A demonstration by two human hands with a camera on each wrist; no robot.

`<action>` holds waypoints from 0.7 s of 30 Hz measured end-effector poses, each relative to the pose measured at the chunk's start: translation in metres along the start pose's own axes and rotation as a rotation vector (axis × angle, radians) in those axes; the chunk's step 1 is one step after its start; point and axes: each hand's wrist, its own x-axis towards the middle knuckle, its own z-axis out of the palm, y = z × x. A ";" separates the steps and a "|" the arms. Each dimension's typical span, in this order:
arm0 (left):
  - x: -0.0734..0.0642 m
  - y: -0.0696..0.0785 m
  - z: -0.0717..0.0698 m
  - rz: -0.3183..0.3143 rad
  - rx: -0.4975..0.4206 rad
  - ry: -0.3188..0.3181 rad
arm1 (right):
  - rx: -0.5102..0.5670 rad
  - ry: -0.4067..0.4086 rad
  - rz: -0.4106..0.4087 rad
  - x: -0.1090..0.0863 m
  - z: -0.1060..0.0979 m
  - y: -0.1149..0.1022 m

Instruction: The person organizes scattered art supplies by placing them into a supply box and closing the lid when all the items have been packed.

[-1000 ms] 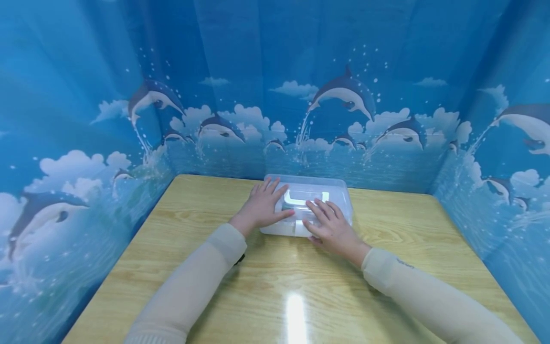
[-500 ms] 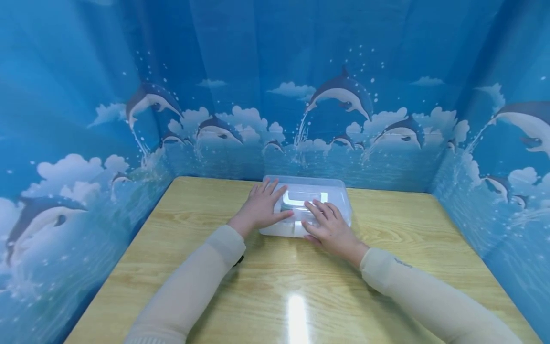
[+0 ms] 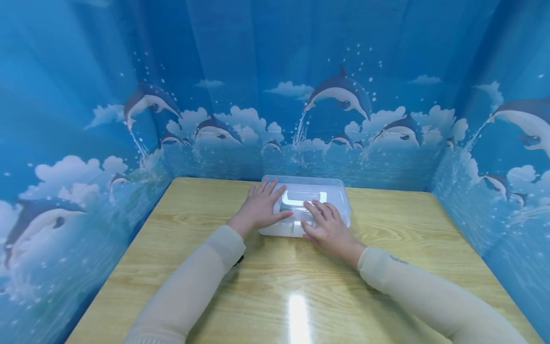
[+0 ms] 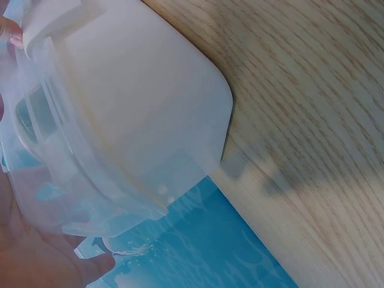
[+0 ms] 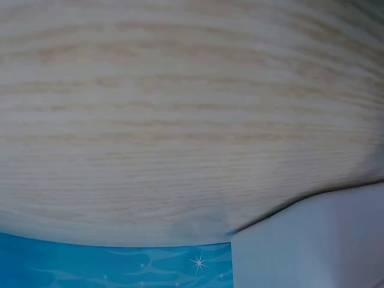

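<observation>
A clear plastic box (image 3: pixel 337 193) with a lid, a carry handle and a white front latch (image 3: pixel 297 226) stands at the far edge of the table. My left hand (image 3: pixel 259 206) lies over the left part of its lid, fingers spread. On the right, my right hand (image 3: pixel 331 230) rests on the lid with relaxed fingers, its thumb by the latch. The left wrist view shows the box's pale side wall (image 4: pixel 150 78) up close, and a fingertip touches the latch at the upper left. Only a corner of the box (image 5: pixel 312 252) shows in the right wrist view; the right hand is out of sight there.
The wood-grain table (image 3: pixel 275 286) reaches toward me below both forearms, with a bright light reflection on it. Blue curtains (image 3: pixel 240 57) printed with dolphins stand close behind the box and along both sides.
</observation>
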 end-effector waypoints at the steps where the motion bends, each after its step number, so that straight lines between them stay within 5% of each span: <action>1: 0.000 0.000 0.000 0.000 0.002 0.002 | -0.006 0.004 0.000 0.000 0.001 0.000; 21: -0.001 0.002 0.001 -0.013 -0.022 0.001 | 0.038 -0.009 0.031 -0.001 0.000 -0.003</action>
